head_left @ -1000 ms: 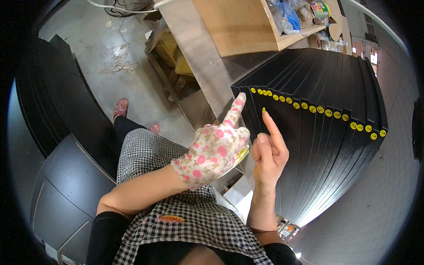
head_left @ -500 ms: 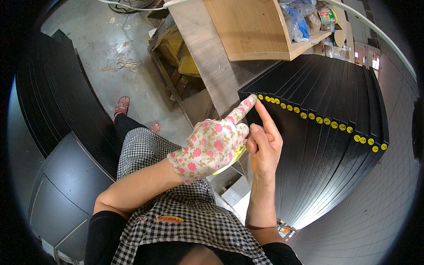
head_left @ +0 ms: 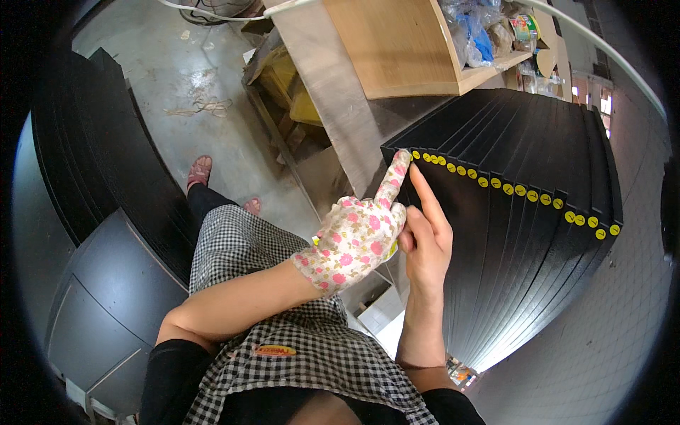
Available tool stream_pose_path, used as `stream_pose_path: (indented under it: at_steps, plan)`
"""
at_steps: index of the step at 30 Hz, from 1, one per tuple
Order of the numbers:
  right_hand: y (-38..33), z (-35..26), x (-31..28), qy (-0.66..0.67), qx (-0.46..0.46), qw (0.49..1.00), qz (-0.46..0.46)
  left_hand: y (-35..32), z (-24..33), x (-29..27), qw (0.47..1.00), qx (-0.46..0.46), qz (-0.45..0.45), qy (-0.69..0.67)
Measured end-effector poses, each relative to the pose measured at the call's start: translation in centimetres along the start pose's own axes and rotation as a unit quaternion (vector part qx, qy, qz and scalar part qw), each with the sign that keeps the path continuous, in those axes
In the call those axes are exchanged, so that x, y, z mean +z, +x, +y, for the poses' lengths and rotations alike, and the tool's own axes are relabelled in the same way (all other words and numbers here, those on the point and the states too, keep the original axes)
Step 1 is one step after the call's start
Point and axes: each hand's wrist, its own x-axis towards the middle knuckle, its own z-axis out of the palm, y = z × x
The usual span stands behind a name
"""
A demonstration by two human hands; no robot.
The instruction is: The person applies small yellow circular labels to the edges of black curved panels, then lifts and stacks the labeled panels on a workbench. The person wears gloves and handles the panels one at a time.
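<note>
Index finger extended, a gloved left hand (head_left: 356, 239) curls around a yellow strip (head_left: 392, 249); the bare right hand (head_left: 428, 244), unladen, points at black panels (head_left: 528, 138) ranked side by side, likely so each yellow sticker (head_left: 496, 183) shows.

Tangled cord (head_left: 202, 108) lies on the grey floor (head_left: 159, 78) and plastic bags (head_left: 482, 44) on a wooden shelf (head_left: 493, 71).

Both hands (head_left: 354, 237) (head_left: 427, 248) extend index fingers (head_left: 393, 183) — tips close together, elbows bent.

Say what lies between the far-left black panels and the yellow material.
The head view shows grey floor bearing a tangle of string, then a brownish frame edge.
</note>
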Motion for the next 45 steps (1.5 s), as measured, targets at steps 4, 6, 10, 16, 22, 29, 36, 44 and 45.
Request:
stream_pose_path:
  at_steps: [4,6,10,16,22,29,36,44,45]
  plan:
    - [-2.7,0.4,-0.8,0.016,-0.045,0.998,0.028,-0.4,-0.3,0.0,0.993,0.069,0.043,0.082]
    - [-3.9,0.2,-1.5,0.008,-0.068,0.995,0.071,-0.9,-0.9,-0.1,0.997,0.055,0.029,0.054]
    - [-4.7,-0.3,-2.5,-0.161,-0.053,0.982,0.079,-2.3,-3.8,-1.3,0.961,0.135,0.178,-0.164]
    - [-4.2,-0.6,-1.5,-0.265,-0.113,0.957,-0.034,-3.6,-5.0,-1.8,0.964,0.118,0.119,-0.205]
    - [-4.0,-0.9,-0.6,-0.281,-0.07,0.957,-0.029,-3.4,-4.9,-2.5,0.966,0.115,0.133,-0.192]
    - [-1.5,-0.1,0.4,-0.083,-0.054,0.994,0.052,-3.3,-4.1,-3.0,0.988,0.084,0.087,-0.095]
    - [1.1,0.6,1.2,-0.079,-0.048,0.996,-0.006,-1.8,-3.8,-2.9,0.98,0.097,0.038,-0.167]
    - [1.4,1.1,1.2,-0.062,-0.034,0.997,-0.01,-0.4,-4.0,-2.1,0.98,0.127,0.021,-0.152]
    - [1.5,1.2,1.3,-0.055,-0.037,0.998,-0.006,-0.3,-4.1,-2.0,0.982,0.128,0.019,-0.14]
